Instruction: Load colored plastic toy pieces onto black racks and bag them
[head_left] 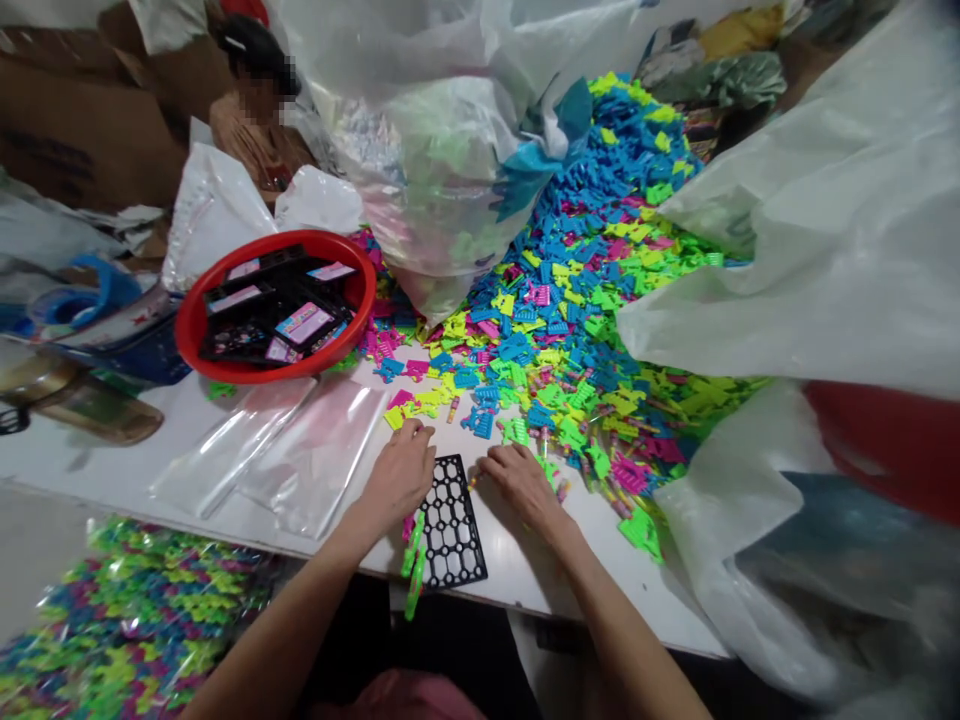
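Working over a black grid (457, 520) that lies flat on the white table (517, 565), its near end at about the front edge, between my two hands. Looks like thin moulded plastic: I judge it light, fairly stiff, a bit slick, the narrow bars likelier to bend or crack than the rim. Best hold, I think, is by the two long outer edges, thumbs clear of the openings. My left hand (405, 460) is at its upper left corner, fingers curled and close together; the tips are partly hidden, so cannot tell if they pinch anything. My right hand (525, 485) is just beyond the right edge, fingers bent, loosely side by side; a small yellowish bit (473, 481) shows at the tips, gripped or not I cannot tell. Bright green pieces (414, 570) by the grid's left edge, below my left wrist. Farther up, a heap of loose colored pieces (540, 340), blue, yellow, green and pink. Clear bags (307, 470) lie flat to the left; behind them a red basin (285, 373) of black packs (304, 325). Beyond the basin, another person (259, 140).
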